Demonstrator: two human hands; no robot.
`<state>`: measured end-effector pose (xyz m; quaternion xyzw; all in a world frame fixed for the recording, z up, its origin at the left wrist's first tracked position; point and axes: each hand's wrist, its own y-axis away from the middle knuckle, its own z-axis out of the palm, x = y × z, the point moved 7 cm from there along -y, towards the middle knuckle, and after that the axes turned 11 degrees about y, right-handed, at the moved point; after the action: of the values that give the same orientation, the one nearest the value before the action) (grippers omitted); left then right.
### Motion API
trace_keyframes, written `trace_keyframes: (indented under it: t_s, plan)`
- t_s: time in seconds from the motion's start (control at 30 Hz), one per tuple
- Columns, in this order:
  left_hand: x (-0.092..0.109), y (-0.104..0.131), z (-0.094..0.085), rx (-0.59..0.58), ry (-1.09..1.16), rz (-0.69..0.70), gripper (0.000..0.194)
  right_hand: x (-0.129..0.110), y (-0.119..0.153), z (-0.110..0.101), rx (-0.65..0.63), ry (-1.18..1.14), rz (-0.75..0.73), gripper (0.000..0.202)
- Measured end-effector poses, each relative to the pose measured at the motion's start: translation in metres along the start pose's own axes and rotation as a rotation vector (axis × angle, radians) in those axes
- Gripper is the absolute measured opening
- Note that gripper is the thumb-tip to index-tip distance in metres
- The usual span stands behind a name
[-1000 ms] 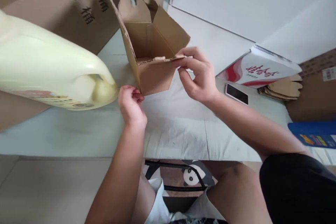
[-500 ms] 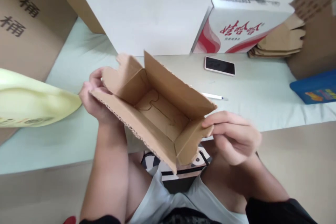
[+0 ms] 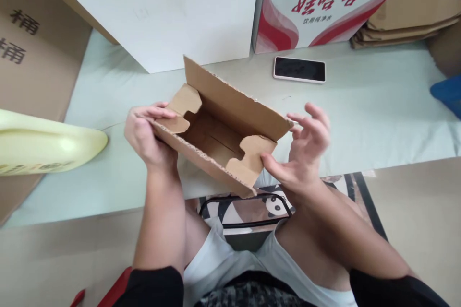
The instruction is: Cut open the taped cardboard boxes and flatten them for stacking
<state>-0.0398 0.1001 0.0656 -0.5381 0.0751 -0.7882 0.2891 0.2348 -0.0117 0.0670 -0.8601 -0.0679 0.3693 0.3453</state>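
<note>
A small brown cardboard box (image 3: 218, 141) is held tilted above my lap, its top facing me. Both short end flaps, with notched edges, are folded inward over the opening, while the two long flaps stand up. My left hand (image 3: 149, 132) grips the left end, fingers lying over the left end flap (image 3: 185, 100). At the other end, my right hand (image 3: 300, 148) is spread, its thumb against the right end flap (image 3: 254, 156). Its fingertips are close to the corner of the far long flap; whether they touch it I cannot tell.
A phone (image 3: 299, 69) lies on the pale green cloth (image 3: 363, 105). White cartons (image 3: 201, 14) stand behind, with folded cardboard (image 3: 414, 9) at the right. A yellow-green bottle-like container (image 3: 54, 144) and a large brown carton (image 3: 36, 62) are on the left.
Both short end flaps have folded inward over the opening. My right hand has let go of its pinch on the right flap and spread its fingers. The pen has gone out of sight.
</note>
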Motion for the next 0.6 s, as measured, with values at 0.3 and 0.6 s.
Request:
trace_keyframes:
  t_s: [0.3, 0.6]
  plan:
    - [-0.004, -0.006, -0.01, -0.101, -0.108, -0.032, 0.055, 0.01, 0.011, 0.029, -0.303, -0.261, -0.034, 0.049]
    - [0.011, 0.002, -0.008, -0.381, -0.556, 0.152, 0.031, 0.009, 0.012, 0.034, -0.231, -0.301, -0.162, 0.039]
